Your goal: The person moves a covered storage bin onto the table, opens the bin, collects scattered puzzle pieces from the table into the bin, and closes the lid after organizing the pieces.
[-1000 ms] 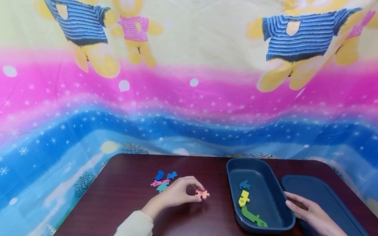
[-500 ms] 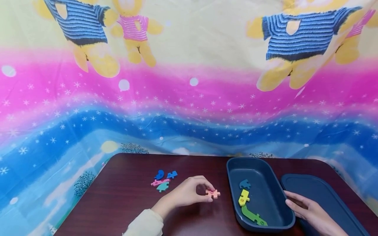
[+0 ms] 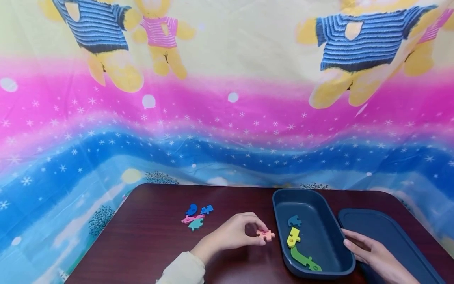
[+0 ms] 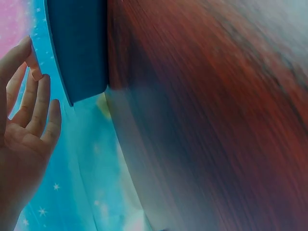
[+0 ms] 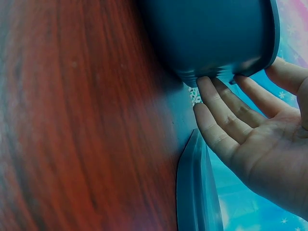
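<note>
From the person's head, looking forward and down, standing back, taking in the desk point(image 3: 149, 244), patterned backdrop point(image 3: 227, 118), left hand point(image 3: 234, 233) and right hand point(image 3: 372, 251) together. From the left wrist, looking closely past that hand's fingers, turning the scene sideways, showing the desk at right and backdrop at left. From the right wrist, looking just as closely, also sideways, showing the desk at left. Sharing the box point(image 3: 320, 232) across all three views; sharing the lid point(image 3: 386, 232) between head and right wrist.
</note>
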The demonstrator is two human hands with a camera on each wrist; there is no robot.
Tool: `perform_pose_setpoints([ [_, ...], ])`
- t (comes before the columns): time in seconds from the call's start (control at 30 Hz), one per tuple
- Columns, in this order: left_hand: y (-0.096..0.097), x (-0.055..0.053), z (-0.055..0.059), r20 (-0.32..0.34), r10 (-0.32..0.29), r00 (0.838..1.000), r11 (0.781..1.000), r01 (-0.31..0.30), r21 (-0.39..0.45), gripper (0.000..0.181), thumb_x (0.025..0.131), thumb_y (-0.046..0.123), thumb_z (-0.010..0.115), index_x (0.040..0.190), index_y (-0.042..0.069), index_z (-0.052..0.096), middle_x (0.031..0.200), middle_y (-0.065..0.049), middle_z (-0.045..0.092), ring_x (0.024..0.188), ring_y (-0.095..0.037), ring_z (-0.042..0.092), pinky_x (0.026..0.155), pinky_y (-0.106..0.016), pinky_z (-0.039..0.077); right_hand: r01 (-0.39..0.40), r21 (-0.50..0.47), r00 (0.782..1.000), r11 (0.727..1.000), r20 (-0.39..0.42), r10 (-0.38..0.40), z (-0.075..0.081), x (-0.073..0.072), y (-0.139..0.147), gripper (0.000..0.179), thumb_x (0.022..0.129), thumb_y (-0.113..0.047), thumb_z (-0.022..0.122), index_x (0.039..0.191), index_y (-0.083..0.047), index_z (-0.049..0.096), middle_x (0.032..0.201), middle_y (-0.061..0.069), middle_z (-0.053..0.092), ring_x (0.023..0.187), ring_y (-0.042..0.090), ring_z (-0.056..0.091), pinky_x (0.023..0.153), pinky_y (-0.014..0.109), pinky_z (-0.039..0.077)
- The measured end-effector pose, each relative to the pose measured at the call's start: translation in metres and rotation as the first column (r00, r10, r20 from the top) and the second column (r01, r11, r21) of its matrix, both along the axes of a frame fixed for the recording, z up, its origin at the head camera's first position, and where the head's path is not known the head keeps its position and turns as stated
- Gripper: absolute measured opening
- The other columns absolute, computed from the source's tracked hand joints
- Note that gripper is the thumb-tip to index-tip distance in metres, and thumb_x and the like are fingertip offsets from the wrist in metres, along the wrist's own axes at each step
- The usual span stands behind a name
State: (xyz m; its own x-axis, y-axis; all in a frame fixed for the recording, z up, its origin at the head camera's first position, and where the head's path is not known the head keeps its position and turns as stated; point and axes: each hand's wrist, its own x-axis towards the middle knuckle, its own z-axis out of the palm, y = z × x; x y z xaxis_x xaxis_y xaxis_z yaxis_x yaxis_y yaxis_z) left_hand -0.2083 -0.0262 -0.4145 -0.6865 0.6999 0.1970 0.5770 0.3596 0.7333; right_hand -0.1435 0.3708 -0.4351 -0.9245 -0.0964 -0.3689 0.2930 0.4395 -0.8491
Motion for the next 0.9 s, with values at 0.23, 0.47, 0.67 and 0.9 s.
perform_pose_setpoints([
  [0.23, 0.011, 0.001, 0.003, -0.007, -0.031, 0.999, 0.999, 0.031, 0.011, 0.023, 0.086, 0.029, 0.08, 0.107, 0.022, 0.075, 0.098, 0.019, 0.062, 0.09, -0.003, 0.06, 0.08, -0.022, 0.051, 0.005, -0.011, 1.0, 1.0, 0.001, -0.005, -0.002, -0.001, 0.002, 0.084, 0.102, -0.048, 0.049, 0.154, 0.009, 0.016, 0.15, 0.038, 0.027, 0.126, 0.049, 0.047, 0.094, 0.042, 0.05],
  [0.47, 0.023, 0.002, 0.006, -0.08, -0.052, 0.995, 0.999, 0.051, -0.011, 0.023, 0.086, 0.031, 0.079, 0.107, 0.025, 0.075, 0.099, 0.022, 0.062, 0.093, 0.004, 0.056, 0.083, -0.019, 0.048, 0.012, -0.022, 1.0, 1.0, 0.019, -0.011, -0.001, -0.002, 0.0, 0.083, 0.102, -0.047, 0.049, 0.154, 0.008, 0.015, 0.15, 0.039, 0.025, 0.124, 0.047, 0.049, 0.094, 0.043, 0.051],
  [0.67, 0.033, 0.003, 0.005, -0.084, -0.085, 0.993, 0.996, 0.085, -0.004, 0.021, 0.087, 0.029, 0.078, 0.107, 0.023, 0.075, 0.099, 0.02, 0.062, 0.092, 0.006, 0.057, 0.08, -0.015, 0.047, 0.012, -0.019, 1.0, 1.0, 0.014, -0.012, -0.002, -0.003, 0.001, 0.081, 0.103, -0.046, 0.048, 0.153, 0.009, 0.015, 0.149, 0.038, 0.029, 0.123, 0.046, 0.052, 0.092, 0.042, 0.052],
  [0.9, 0.044, 0.006, 0.006, -0.032, -0.111, 0.993, 0.994, 0.112, 0.011, 0.022, 0.088, 0.027, 0.077, 0.109, 0.022, 0.074, 0.101, 0.019, 0.061, 0.09, 0.007, 0.057, 0.077, -0.013, 0.048, 0.021, -0.023, 0.999, 1.0, 0.025, -0.02, -0.003, -0.003, 0.001, 0.086, 0.101, -0.049, 0.051, 0.154, 0.008, 0.014, 0.15, 0.039, 0.024, 0.125, 0.048, 0.048, 0.095, 0.043, 0.05],
])
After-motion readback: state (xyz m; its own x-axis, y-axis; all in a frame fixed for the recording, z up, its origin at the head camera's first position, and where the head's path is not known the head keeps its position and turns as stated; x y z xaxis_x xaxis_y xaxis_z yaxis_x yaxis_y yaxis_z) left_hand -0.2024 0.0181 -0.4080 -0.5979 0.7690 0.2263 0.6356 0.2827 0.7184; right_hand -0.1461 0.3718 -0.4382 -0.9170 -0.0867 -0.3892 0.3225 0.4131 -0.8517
